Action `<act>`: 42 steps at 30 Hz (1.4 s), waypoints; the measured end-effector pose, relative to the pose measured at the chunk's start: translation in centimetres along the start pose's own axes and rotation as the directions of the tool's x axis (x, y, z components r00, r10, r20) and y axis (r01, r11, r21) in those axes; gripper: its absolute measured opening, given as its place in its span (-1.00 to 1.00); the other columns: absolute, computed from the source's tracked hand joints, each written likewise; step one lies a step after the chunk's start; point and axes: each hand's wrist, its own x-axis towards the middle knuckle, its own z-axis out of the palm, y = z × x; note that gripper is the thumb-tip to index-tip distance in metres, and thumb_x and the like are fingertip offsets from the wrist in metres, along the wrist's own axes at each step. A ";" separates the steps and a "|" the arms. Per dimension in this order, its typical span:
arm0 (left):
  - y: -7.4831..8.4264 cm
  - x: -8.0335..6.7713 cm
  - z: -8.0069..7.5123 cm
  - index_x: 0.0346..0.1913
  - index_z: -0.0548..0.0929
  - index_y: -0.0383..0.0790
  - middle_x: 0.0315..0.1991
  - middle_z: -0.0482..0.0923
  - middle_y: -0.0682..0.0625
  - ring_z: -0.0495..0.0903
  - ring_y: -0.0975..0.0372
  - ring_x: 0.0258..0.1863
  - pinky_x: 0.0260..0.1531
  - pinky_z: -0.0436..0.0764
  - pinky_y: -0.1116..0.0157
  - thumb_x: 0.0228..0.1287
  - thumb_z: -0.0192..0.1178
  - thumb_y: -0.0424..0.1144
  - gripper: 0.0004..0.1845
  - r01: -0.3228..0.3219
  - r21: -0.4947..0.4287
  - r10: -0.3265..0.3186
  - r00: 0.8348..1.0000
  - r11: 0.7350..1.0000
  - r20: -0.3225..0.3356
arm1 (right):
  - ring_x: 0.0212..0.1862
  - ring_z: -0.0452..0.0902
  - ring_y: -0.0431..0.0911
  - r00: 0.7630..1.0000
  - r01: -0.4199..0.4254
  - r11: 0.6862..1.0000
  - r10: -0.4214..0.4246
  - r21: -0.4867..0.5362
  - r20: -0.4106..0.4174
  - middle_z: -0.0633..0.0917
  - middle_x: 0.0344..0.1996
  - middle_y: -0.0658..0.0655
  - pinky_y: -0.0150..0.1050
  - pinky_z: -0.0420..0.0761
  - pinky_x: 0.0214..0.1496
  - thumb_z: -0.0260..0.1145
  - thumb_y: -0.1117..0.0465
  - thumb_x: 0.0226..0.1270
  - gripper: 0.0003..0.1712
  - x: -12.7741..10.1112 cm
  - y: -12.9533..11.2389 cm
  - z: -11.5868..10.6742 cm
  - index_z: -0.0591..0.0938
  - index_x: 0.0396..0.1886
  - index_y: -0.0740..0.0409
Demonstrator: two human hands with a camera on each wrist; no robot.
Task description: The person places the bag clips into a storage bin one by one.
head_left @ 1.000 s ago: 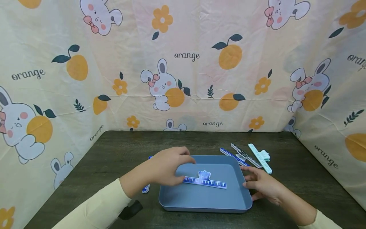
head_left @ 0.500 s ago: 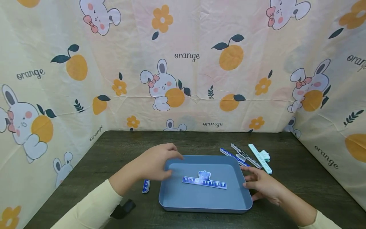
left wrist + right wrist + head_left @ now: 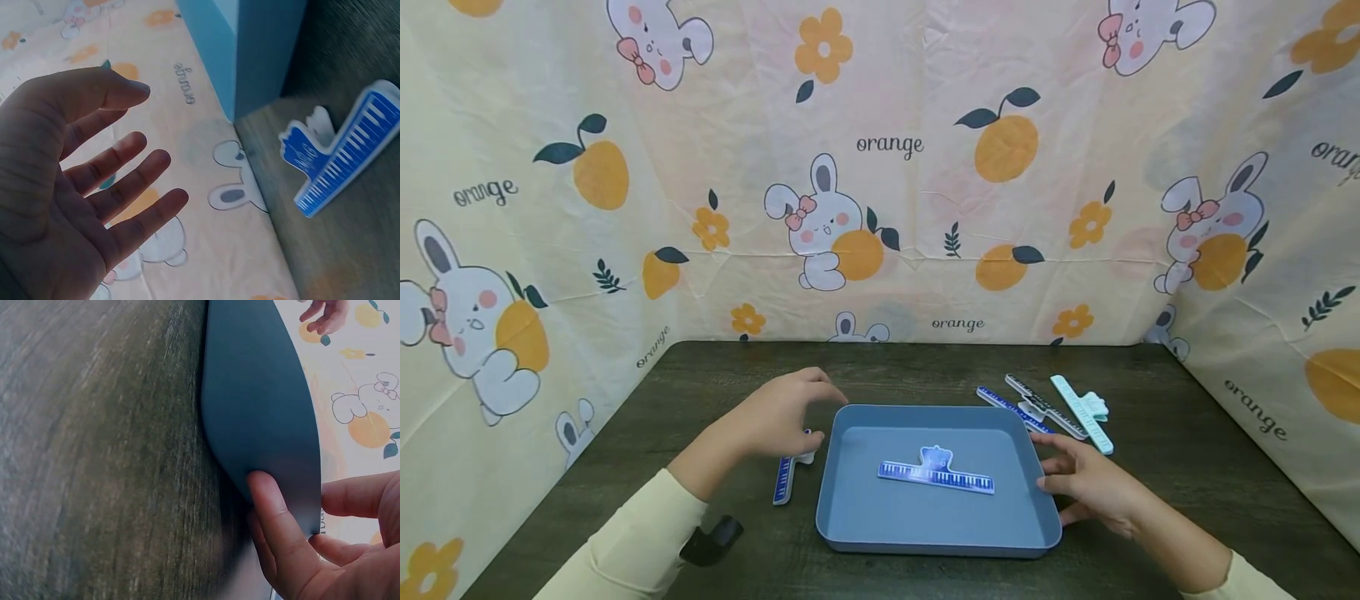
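A blue piano-key ruler clip (image 3: 936, 471) lies flat inside the blue-grey tray (image 3: 880, 529). My left hand (image 3: 772, 421) hovers by the tray's left side, fingers spread and loosely bent, holding nothing. Just under it, a second blue piano-key ruler clip (image 3: 784, 479) lies on the table, its upper part hidden by the hand. In the left wrist view, that ruler clip (image 3: 350, 153) shows whole, apart from the fingers (image 3: 134, 234). My right hand (image 3: 1093, 483) holds the tray's right edge, some fingertips on the outer wall (image 3: 265, 394) and others at the rim.
Behind the tray's right corner lie a blue ruler clip (image 3: 1011, 408), a black one (image 3: 1048, 408) and a mint one (image 3: 1082, 414), close together on the dark table (image 3: 737, 375). A patterned cloth (image 3: 925, 208) hangs behind and along both sides.
My left hand has moved left, from above the tray beside the ruler clip in it to over the left ruler clip, more of which now shows. The right hand and tray have stayed put.
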 end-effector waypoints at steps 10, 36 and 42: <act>-2.6 -0.4 1.0 0.03 0.68 -0.18 -0.01 0.56 -0.05 0.56 0.04 -0.02 -0.03 0.59 -0.01 0.00 0.46 -0.23 -0.54 0.091 0.010 -0.091 0.996 0.996 0.007 | -0.15 0.62 0.07 1.000 0.009 1.000 -0.009 0.010 0.002 0.55 0.04 0.39 0.04 0.69 -0.34 0.21 0.43 0.33 -0.13 0.0 0.1 -0.1 -0.05 0.50 0.36; -5.9 -1.0 4.5 0.01 0.67 -0.15 0.09 0.52 -0.17 0.52 -0.03 0.04 0.05 0.54 -0.06 -0.10 0.54 -0.20 -0.49 0.309 -0.013 -0.302 0.937 0.951 0.178 | -0.15 0.61 0.08 1.000 -0.008 1.000 0.008 0.003 -0.013 0.54 0.07 0.42 0.04 0.69 -0.33 0.20 0.43 0.34 -0.14 0.0 0.2 0.0 -0.03 0.51 0.34; -5.5 -0.8 4.5 -0.09 0.70 -0.20 0.02 0.54 -0.15 0.55 0.04 -0.06 -0.06 0.60 0.02 -0.10 0.52 -0.29 -0.58 0.294 -0.002 -0.288 0.938 0.956 0.192 | -0.15 0.61 0.08 1.000 -0.005 1.000 0.005 -0.001 -0.013 0.55 0.06 0.41 0.05 0.69 -0.33 0.21 0.42 0.33 -0.15 0.0 0.1 0.0 -0.02 0.50 0.35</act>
